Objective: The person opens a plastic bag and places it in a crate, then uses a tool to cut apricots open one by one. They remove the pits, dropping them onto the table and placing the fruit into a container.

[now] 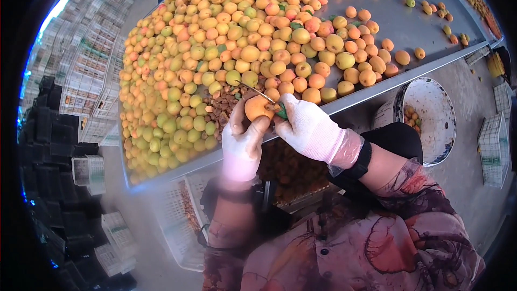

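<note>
An orange apricot (257,108) is held between the thumb and fingers of my left hand (242,137), which wears a white and pink glove. My right hand (305,124), gloved the same way, is closed round the green handle of a small thin tool (281,111) that looks like a knife. Its narrow blade points up and left, across the top of the apricot. Whether the blade cuts into the fruit I cannot tell. Just beyond my left hand, a patch of brown pits or scraps (222,105) lies among the heaped apricots (215,37).
The heap covers much of a metal table (371,90) with a raised rim. A white bucket (444,113) with some fruit inside stands on the right. Beneath the table edge is a white crate (175,226). Stacked pale crates (89,75) and black crates (51,161) fill the left side.
</note>
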The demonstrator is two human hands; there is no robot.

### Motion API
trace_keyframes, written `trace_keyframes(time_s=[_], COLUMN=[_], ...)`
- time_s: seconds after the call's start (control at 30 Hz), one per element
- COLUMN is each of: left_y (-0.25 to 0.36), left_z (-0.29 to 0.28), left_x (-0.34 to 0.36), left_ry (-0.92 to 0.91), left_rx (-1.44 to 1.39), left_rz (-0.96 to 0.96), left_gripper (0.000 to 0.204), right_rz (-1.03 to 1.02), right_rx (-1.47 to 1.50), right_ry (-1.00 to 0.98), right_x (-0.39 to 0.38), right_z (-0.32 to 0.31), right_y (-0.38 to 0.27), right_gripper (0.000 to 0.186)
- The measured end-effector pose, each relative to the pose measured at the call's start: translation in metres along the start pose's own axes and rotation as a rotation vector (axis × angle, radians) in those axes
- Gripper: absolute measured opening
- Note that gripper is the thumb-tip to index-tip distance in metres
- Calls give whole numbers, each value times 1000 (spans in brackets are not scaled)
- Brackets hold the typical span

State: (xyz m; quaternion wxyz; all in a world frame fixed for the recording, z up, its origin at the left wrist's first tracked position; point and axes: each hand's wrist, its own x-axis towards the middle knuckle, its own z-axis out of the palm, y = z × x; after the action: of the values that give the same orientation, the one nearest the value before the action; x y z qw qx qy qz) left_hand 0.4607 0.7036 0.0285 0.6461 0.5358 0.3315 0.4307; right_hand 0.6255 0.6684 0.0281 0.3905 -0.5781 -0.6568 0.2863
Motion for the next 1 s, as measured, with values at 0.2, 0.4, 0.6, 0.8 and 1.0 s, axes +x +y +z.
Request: trace_keyframes(time_s=[0.2, 0.4, 0.6, 0.8, 1.0], left_y=[13, 19, 5, 1, 3], left_z=[6, 13, -14, -12, -8], left_x=[-3, -5, -2, 5, 7], left_ry=[31, 91, 52, 9, 104], left_rx=[127, 189, 208, -357, -406], left_rz=[35, 42, 80, 96, 45], left_gripper=[51, 49, 51, 60, 55], right_rz=[69, 140, 314, 521, -2], right_rx=[-8, 36, 705, 1085, 103], right_ry=[-24, -78, -330, -594, -129], right_x=[0, 8, 14, 13, 6], right_z=[11, 14, -5, -12, 7], right_y=[2, 4, -2, -2, -4], right_gripper=[26, 25, 17, 18, 25])
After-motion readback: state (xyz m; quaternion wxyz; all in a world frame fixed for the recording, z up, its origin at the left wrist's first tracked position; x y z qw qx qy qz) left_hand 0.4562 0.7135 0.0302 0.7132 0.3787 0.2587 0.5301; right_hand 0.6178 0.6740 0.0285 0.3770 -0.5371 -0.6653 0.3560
